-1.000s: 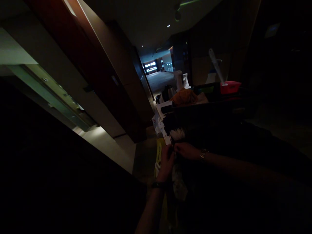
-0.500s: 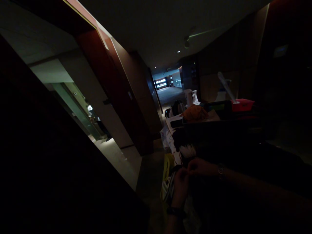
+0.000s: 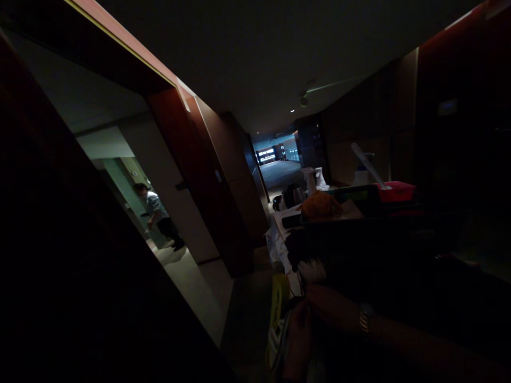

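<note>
Low in the dim head view, my left hand (image 3: 300,324) and my right hand (image 3: 329,306) meet at the fingertips. The fingers of both are drawn together; whatever lies between them is too dark to make out. A pale bristly item (image 3: 312,270) is just above them. Beside my left hand are a yellow object (image 3: 278,298) and a coiled white item (image 3: 275,340). A metal watch (image 3: 364,318) is on my right wrist.
Beyond my hands, a dark cart tray (image 3: 383,226) bears an orange cloth (image 3: 319,204) and a red container (image 3: 397,192). White bags (image 3: 273,244) hang at its side. Through the left doorway, a person (image 3: 159,215) leans forward. A corridor (image 3: 279,173) stretches ahead.
The view has tilted up, so my hands and the cart sit lower in it. The person in the doorway now shows more fully. My hands remain together.
</note>
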A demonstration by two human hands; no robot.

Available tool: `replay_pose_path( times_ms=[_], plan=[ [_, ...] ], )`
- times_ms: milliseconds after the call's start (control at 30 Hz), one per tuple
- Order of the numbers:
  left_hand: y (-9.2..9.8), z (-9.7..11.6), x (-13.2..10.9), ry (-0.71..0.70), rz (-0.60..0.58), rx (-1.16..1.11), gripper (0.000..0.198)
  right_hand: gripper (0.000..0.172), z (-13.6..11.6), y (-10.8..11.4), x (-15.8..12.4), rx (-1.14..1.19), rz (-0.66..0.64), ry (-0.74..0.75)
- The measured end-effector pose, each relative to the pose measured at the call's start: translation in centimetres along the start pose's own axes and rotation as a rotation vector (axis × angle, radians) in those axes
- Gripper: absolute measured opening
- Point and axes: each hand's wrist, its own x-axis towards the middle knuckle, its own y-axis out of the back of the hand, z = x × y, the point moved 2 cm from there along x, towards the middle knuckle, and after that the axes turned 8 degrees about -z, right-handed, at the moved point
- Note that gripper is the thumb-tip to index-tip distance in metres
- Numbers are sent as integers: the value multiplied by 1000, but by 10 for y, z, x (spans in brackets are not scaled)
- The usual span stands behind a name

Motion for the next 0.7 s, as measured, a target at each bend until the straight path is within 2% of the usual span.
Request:
replay_pose_path(
  times_ms=[100,333,500,567,633,700],
  plan=[
    [7,-3,7,-29,-41,77,62,27,-1,3,-5,-18,8,-4],
    [13,11,8,-85,-151,99,38,21,3,6,-7,38,79,-80],
    [8,25,9,-191,-149,632,28,21,-5,1,-15,-48,-29,-48],
    [5,25,12,-181,-146,737,29,21,-10,1,-20,-35,-46,-37],
    [3,22,14,-144,-136,685,30,19,-11,5,-29,21,-41,-45],
    [5,17,8,-122,-100,503,31,18,-7,13,-48,104,10,-18]
  ],
)
